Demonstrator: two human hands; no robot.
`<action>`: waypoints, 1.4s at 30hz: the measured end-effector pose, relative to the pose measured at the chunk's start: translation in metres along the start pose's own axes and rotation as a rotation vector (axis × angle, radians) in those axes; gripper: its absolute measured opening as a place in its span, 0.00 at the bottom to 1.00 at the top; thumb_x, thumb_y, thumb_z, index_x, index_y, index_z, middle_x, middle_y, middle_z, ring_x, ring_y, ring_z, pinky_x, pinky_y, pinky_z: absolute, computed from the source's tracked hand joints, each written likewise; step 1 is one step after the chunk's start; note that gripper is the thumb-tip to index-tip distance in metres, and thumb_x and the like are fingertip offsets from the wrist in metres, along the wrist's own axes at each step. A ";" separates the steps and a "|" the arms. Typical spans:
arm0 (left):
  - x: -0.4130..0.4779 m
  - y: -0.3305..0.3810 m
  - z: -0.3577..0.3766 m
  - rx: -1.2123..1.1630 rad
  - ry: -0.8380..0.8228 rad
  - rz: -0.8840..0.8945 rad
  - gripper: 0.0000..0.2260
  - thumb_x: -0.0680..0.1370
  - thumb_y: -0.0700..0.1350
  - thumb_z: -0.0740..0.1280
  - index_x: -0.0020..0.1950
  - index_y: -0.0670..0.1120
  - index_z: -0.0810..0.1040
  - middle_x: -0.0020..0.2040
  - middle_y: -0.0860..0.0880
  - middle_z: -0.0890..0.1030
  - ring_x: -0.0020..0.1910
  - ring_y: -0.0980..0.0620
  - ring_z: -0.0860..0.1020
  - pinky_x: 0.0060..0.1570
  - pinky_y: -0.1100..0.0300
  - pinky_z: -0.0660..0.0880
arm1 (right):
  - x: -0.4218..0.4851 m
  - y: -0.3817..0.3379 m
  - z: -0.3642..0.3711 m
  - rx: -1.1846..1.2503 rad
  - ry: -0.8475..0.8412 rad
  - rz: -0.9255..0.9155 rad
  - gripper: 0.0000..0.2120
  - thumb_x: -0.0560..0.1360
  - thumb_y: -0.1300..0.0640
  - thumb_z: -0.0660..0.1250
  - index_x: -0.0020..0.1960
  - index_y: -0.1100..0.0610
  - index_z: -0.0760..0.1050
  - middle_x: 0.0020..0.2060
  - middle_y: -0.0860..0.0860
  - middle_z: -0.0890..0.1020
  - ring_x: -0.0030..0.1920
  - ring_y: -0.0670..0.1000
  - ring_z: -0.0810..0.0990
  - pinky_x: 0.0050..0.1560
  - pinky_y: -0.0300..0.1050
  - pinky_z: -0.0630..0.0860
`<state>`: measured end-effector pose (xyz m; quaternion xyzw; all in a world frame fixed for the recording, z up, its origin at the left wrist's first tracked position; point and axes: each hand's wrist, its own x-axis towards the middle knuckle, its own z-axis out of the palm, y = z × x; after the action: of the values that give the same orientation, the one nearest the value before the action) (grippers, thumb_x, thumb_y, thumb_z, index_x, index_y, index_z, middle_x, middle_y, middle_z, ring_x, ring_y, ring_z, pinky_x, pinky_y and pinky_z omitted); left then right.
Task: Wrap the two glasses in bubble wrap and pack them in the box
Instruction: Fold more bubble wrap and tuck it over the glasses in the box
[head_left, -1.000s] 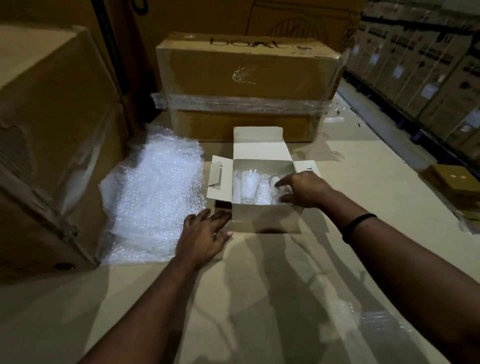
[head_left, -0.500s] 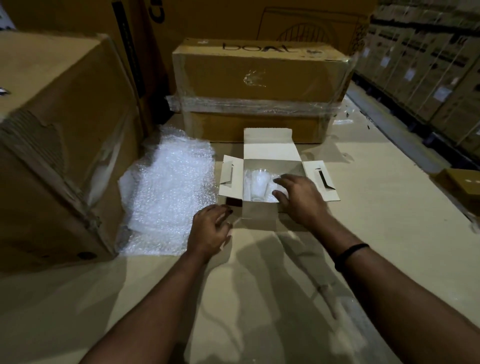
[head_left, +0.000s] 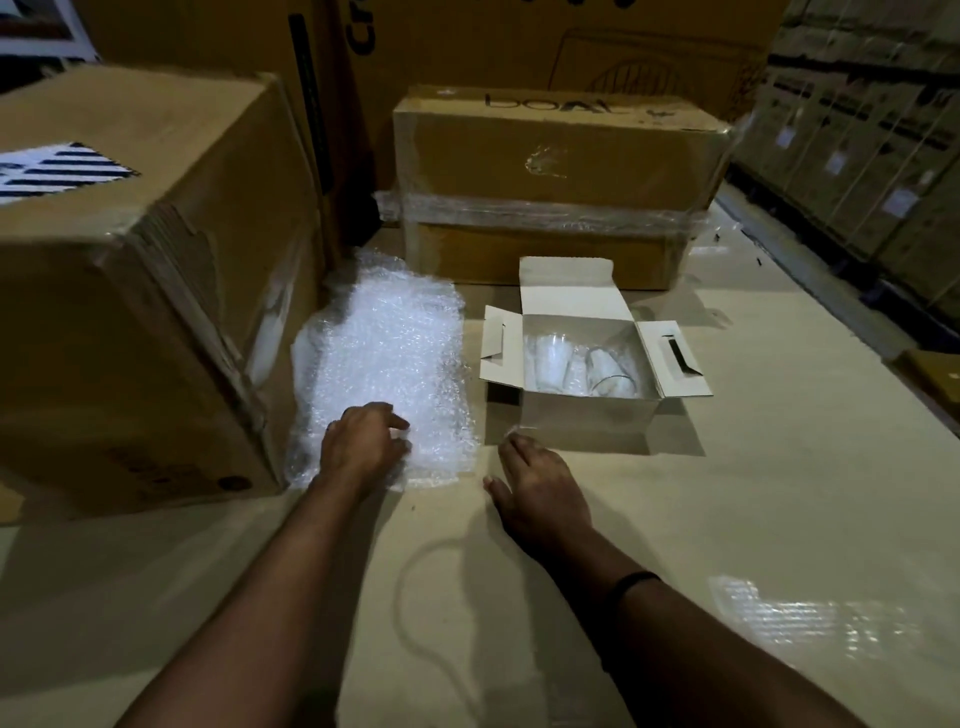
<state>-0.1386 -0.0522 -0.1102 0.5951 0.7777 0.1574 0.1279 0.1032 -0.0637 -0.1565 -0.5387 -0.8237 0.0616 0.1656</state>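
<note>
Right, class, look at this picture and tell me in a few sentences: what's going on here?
A person is packing glasses on a cardboard-covered surface among big cartons. The left hand rests on a sheet of bubble wrap spread flat beside a small white box. The right hand lies open on the surface, just in front of the box, holding nothing. The box stands open with the glasses lying inside; whether they are wrapped is hard to tell.

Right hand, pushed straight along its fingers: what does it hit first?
Probably the white box, near its front left corner under the open side flap. The right hand lies open just short of it; depth is unclear, so it might slip past that corner.
</note>
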 end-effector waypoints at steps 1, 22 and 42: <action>0.001 0.001 0.000 -0.028 0.039 -0.001 0.09 0.73 0.48 0.72 0.53 0.52 0.83 0.58 0.52 0.82 0.59 0.47 0.78 0.56 0.54 0.73 | 0.000 0.000 0.001 -0.001 0.002 0.005 0.30 0.76 0.41 0.55 0.69 0.60 0.72 0.68 0.57 0.74 0.68 0.57 0.72 0.68 0.50 0.68; 0.046 -0.028 -0.005 0.065 0.076 0.027 0.20 0.78 0.52 0.68 0.68 0.48 0.76 0.71 0.46 0.72 0.70 0.43 0.65 0.67 0.51 0.64 | 0.033 -0.052 0.032 -0.033 -0.027 -0.024 0.24 0.80 0.40 0.51 0.70 0.49 0.71 0.71 0.54 0.71 0.71 0.60 0.68 0.70 0.61 0.62; -0.046 -0.008 -0.012 -0.085 0.372 0.362 0.07 0.71 0.45 0.66 0.42 0.51 0.83 0.43 0.53 0.84 0.42 0.45 0.81 0.45 0.52 0.70 | 0.034 -0.050 0.015 0.455 0.050 0.054 0.20 0.83 0.45 0.50 0.70 0.48 0.70 0.70 0.50 0.73 0.70 0.50 0.69 0.71 0.52 0.64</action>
<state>-0.1382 -0.0996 -0.1022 0.6794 0.6614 0.3169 -0.0226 0.0421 -0.0527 -0.1496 -0.5108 -0.7694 0.2369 0.3016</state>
